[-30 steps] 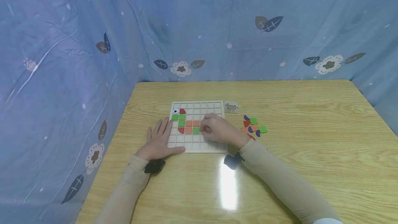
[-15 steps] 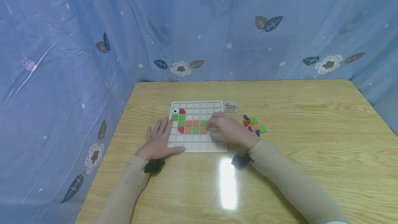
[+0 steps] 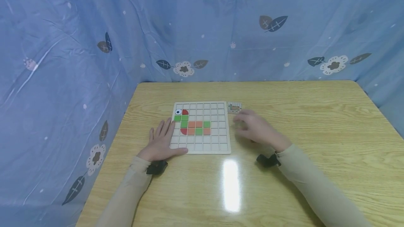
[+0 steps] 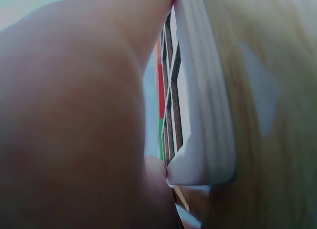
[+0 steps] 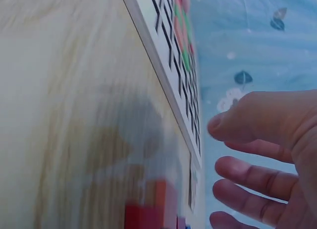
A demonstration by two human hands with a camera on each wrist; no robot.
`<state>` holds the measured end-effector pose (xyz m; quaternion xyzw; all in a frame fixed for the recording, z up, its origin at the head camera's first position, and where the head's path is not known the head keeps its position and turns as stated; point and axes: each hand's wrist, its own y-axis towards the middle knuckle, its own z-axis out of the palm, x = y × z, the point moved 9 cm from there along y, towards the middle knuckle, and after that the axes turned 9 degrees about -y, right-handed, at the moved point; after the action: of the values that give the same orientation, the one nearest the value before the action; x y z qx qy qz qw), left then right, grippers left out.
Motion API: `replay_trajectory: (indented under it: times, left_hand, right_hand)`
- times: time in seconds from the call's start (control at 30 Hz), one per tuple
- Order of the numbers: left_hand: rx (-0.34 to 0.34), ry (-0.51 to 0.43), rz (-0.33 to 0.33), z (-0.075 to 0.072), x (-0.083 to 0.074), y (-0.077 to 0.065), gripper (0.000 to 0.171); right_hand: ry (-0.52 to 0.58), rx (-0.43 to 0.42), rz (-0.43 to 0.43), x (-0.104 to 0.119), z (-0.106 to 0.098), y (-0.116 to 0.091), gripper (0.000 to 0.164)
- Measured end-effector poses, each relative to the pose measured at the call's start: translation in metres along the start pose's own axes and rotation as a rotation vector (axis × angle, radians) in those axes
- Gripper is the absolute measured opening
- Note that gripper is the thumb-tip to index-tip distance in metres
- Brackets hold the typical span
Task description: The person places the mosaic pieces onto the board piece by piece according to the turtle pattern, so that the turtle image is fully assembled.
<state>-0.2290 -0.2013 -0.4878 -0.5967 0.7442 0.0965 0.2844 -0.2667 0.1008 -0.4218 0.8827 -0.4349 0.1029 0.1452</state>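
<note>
A white grid board (image 3: 215,143) lies on the table. My left hand (image 3: 160,144) rests along its left side with fingers spread, the thumb over the front edge. On the board, flat tiles make a figure: an eye disc (image 3: 178,112), a red rounded piece (image 3: 185,112), green squares (image 3: 184,124) and orange squares (image 3: 191,131). Right of the board, my right hand (image 3: 257,129) hovers with loosely bent fingers and nothing between them. It hides the loose tiles in the head view; a red tile (image 5: 141,216) and an orange tile (image 5: 166,201) show below it in the right wrist view.
A small picture card (image 3: 234,108) with a gridded figure lies at the board's upper right, close to my right hand. The wooden table (image 3: 315,115) meets a blue patterned curtain (image 3: 233,27) at the back and left.
My right hand has left the board and moved right over the loose tiles. A green square and an orange square now show uncovered at the figure's right end. My left hand stays put.
</note>
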Motion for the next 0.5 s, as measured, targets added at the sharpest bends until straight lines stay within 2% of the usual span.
replay_trajectory:
  times: [0.13, 0.5]
  left_hand:
    - [0.001, 0.001, 0.004, 0.0, 0.0, 0.0, 0.128]
    - [-0.001, -0.003, -0.006, 0.002, 0.002, 0.001, 0.127]
  right_hand:
    - [-0.001, 0.029, 0.036, -0.009, -0.003, -0.007, 0.032]
    - [-0.085, 0.081, 0.001, -0.011, 0.003, -0.016, 0.032]
